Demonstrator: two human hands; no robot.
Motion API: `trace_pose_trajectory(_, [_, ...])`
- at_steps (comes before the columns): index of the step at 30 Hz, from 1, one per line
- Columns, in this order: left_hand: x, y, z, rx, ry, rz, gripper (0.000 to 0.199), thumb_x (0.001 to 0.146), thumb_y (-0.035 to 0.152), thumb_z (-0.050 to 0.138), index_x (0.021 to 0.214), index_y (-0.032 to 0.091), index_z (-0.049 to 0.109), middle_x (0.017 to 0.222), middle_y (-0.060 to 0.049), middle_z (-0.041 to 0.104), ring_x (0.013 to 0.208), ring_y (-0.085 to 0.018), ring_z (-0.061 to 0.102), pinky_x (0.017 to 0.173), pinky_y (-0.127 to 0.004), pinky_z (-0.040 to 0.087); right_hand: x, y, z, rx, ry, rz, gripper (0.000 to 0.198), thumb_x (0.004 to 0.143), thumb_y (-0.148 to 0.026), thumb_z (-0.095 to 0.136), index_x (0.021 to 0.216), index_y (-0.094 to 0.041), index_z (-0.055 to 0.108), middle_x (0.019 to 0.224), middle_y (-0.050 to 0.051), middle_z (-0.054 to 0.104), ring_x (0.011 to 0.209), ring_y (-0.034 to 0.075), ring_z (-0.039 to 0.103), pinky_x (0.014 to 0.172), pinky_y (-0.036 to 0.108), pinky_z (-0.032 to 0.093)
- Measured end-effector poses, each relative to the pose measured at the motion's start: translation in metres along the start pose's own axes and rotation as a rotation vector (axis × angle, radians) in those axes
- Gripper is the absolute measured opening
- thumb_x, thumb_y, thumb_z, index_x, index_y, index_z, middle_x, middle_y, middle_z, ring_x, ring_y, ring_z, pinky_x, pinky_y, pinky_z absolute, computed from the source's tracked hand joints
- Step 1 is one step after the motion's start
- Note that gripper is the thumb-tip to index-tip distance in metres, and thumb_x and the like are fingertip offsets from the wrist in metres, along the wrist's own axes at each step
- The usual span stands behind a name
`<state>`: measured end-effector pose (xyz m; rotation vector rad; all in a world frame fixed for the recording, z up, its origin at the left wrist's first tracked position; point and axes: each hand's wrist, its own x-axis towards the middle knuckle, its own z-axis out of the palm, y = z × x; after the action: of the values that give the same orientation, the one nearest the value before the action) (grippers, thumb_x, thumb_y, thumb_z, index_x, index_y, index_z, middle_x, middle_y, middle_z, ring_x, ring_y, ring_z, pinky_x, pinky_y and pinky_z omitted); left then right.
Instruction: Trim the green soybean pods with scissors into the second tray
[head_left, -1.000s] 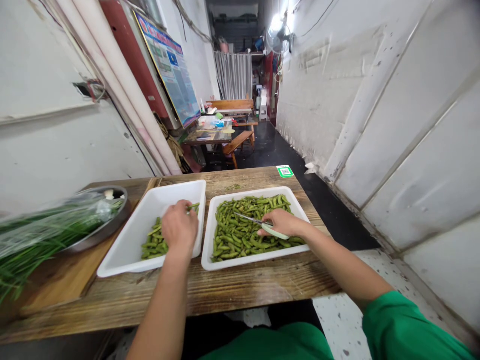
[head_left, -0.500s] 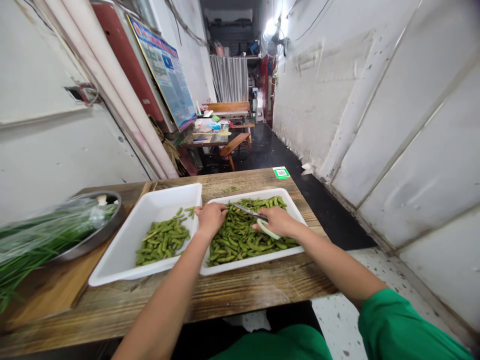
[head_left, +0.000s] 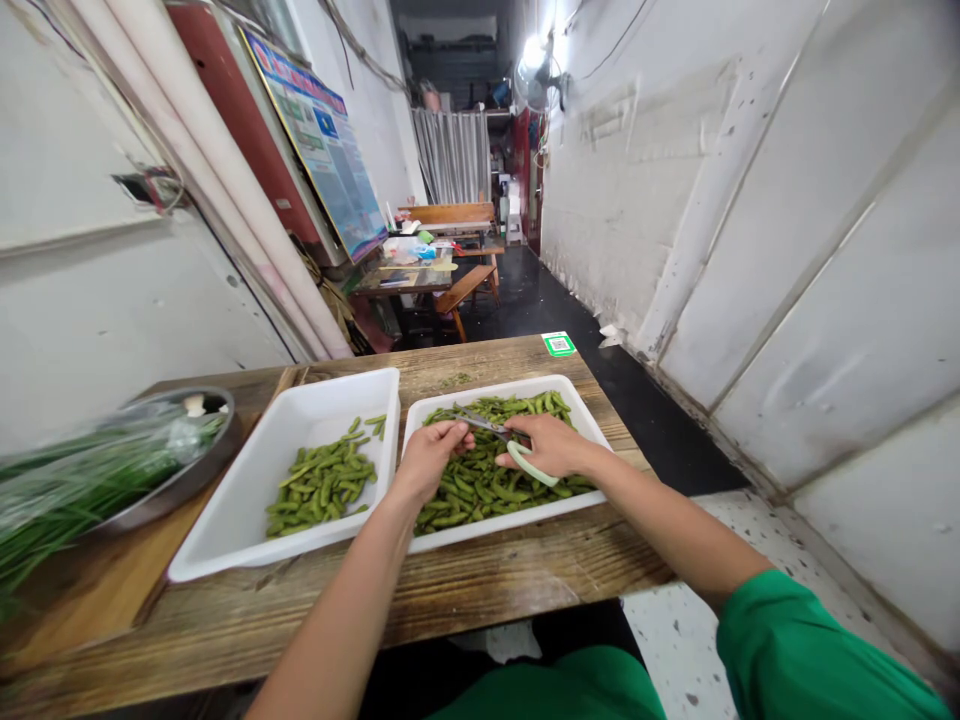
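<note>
My right hand (head_left: 547, 445) grips scissors (head_left: 517, 455) with pale green handles, their blades pointing left and spread apart over the right tray. At the blade tips, my left hand (head_left: 436, 452) is closed with thumb and fingertips pinched together; what it pinches is too small to make out, most likely an edamame pod. Beneath both hands, the right white tray (head_left: 592, 425) is full of green edamame pods (head_left: 480, 490). The left white tray (head_left: 259, 480) holds a smaller heap of edamame pods (head_left: 322, 480), with a few lying apart near its right wall.
On the left, a metal bowl (head_left: 161, 492) with bagged green vegetables (head_left: 82, 490) stands on a wooden board (head_left: 97, 600). A QR code card (head_left: 558, 345) lies at the wooden table's (head_left: 525, 570) far right corner. Farther back are a table (head_left: 420, 278) and a wooden bench (head_left: 469, 290).
My left hand has moved right, from the wall between the trays to the scissor tips. The scissor blades have opened wider. My right hand stays nearly in place.
</note>
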<state>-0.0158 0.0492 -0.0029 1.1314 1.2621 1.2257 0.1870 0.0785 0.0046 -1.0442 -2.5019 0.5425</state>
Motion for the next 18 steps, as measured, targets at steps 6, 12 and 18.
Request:
trace_pose_trajectory(6, [-0.002,0.0,-0.003,-0.002,-0.042,-0.008,0.03,0.059,0.042,0.07,0.066,0.013,0.064,0.063,-0.001,0.061,0.062,-0.013,0.055,0.067,-0.026,0.044,-0.001,0.002,-0.002,0.076,-0.051,-0.003,0.044,0.071,-0.054,0.059,0.093,-0.016,0.065,0.061,0.0,0.055,0.054,0.011,0.044,0.052,0.02,0.029])
trace_pose_trajectory(12, [-0.002,-0.002,-0.01,0.176,-0.068,-0.052,0.03,0.059,0.042,0.069,0.066,0.013,0.065,0.06,-0.001,0.063,0.06,-0.013,0.056,0.063,-0.026,0.042,-0.002,-0.001,-0.004,0.074,-0.116,0.003,0.04,0.068,-0.052,0.062,0.076,-0.013,0.068,0.052,-0.002,0.049,0.048,0.009,0.038,0.047,0.019,0.024])
trace_pose_trajectory(18, [-0.004,-0.001,-0.011,0.078,0.03,-0.113,0.037,0.051,0.033,0.075,0.081,0.014,0.063,0.068,-0.004,0.067,0.067,-0.016,0.061,0.063,-0.026,0.042,0.001,0.005,-0.001,0.043,-0.043,0.083,0.043,0.07,-0.053,0.061,0.088,-0.015,0.067,0.062,0.002,0.059,0.054,0.012,0.048,0.051,0.02,0.029])
